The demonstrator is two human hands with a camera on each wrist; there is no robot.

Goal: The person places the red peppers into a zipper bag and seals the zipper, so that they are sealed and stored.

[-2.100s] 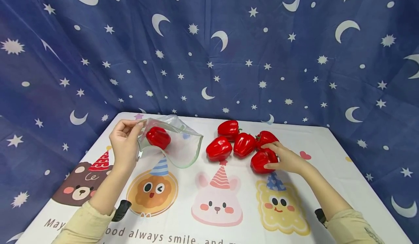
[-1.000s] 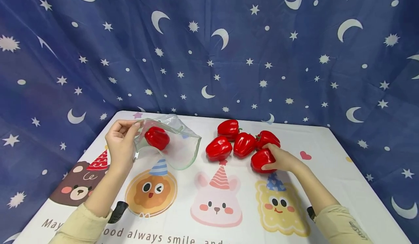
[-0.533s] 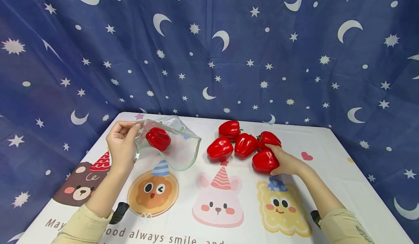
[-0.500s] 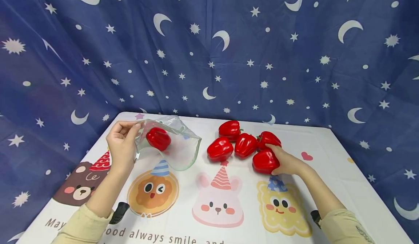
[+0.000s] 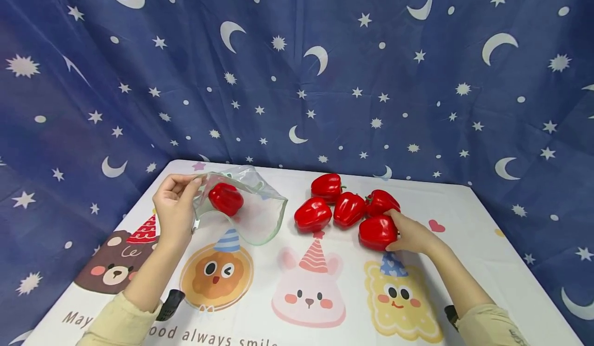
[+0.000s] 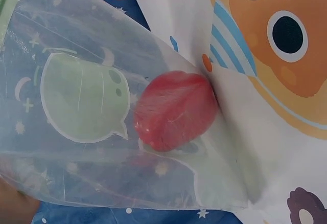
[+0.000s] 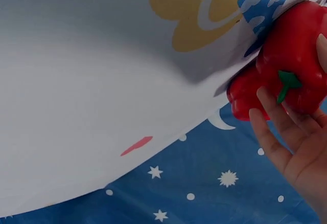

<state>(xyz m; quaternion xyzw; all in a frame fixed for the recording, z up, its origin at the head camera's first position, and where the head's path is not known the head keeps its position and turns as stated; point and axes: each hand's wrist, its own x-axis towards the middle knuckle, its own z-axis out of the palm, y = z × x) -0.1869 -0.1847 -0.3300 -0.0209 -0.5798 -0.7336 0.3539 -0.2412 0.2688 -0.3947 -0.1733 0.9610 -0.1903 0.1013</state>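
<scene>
My left hand (image 5: pixel 175 204) pinches the rim of a clear plastic bag (image 5: pixel 265 219) between thumb and fingers, its mouth spread toward me. One red bell pepper (image 5: pixel 226 199) lies inside; the left wrist view shows this pepper (image 6: pixel 176 111) through the film, beside a pale green print. At the right, my right hand (image 5: pixel 412 232) grips the stem end of the nearest red bell pepper (image 5: pixel 377 232), thumb on the near side and fingers on the far side. The right wrist view shows that pepper's green stem (image 7: pixel 289 83) facing the palm, with other fingers (image 7: pixel 273 139) spread below it.
Left of and behind the gripped pepper sit more red bell peppers: one touching close behind (image 5: pixel 382 201), others farther left, such as the front-left pepper (image 5: pixel 313 215). The white printed tablecloth (image 5: pixel 352 305) meets a blue star-and-moon curtain (image 5: pixel 297 78) at the back.
My right hand has slid from over the nearest pepper to its right end, and that pepper has turned slightly. The left hand still holds the bag in nearly the same place.
</scene>
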